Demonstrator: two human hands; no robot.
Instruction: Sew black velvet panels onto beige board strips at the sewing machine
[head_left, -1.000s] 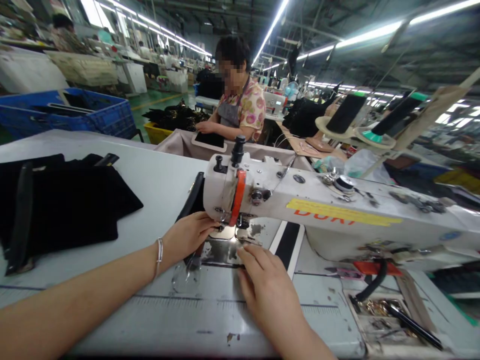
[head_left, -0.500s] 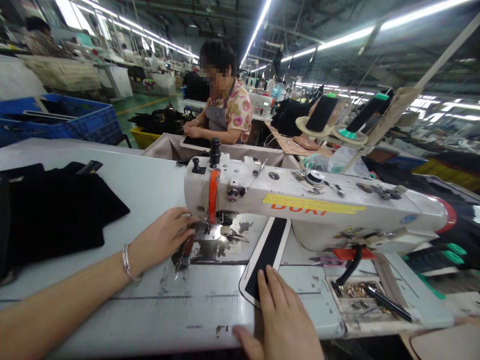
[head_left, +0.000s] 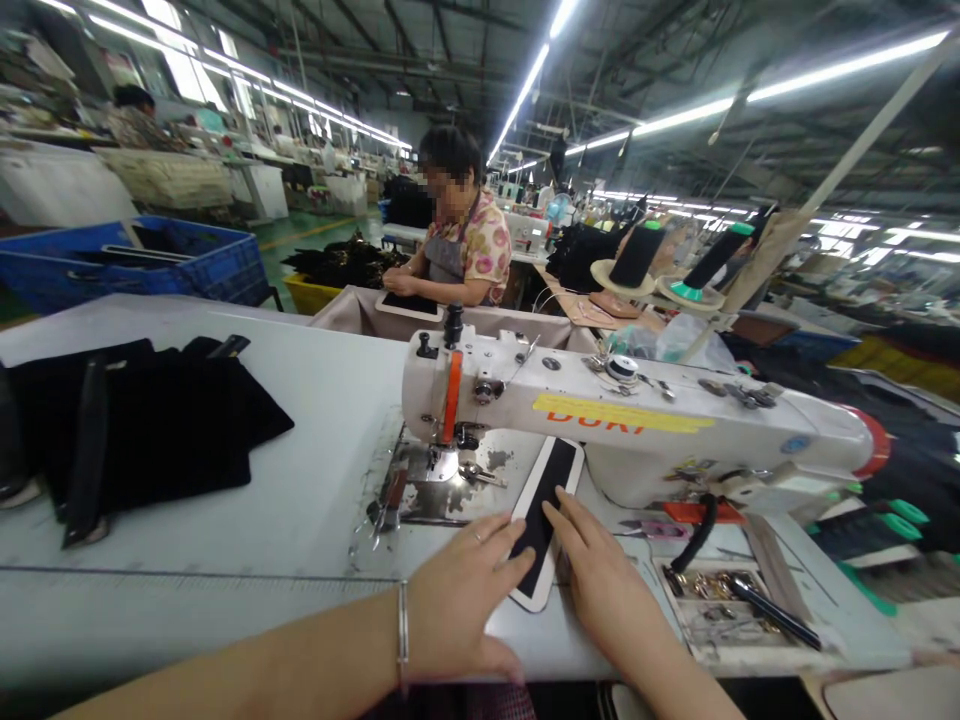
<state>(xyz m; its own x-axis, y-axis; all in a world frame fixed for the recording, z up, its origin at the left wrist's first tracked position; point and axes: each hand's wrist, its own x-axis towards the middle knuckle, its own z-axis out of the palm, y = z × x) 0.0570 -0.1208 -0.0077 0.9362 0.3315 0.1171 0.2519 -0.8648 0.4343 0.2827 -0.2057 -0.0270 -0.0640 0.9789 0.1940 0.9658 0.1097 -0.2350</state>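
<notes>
The left hand (head_left: pixel 465 590) and right hand (head_left: pixel 592 560), both unclenched, rest their fingers on opposite long sides of a long black panel with a white, round-cornered border (head_left: pixel 549 480). It slants from near the front edge of the pale grey table (head_left: pixel 322 480) to beneath the white metal sewing machine (head_left: pixel 652 455); flat black fabric pieces (head_left: pixel 180 430) lie toward the table's left end.

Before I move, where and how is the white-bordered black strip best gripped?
Probably by both long edges toward its rounded near end, coming from the near side. The white-bordered black strip lies flat and slanted, its far end close to the sewing machine; the left hand and right hand are at opposite edges.
</notes>
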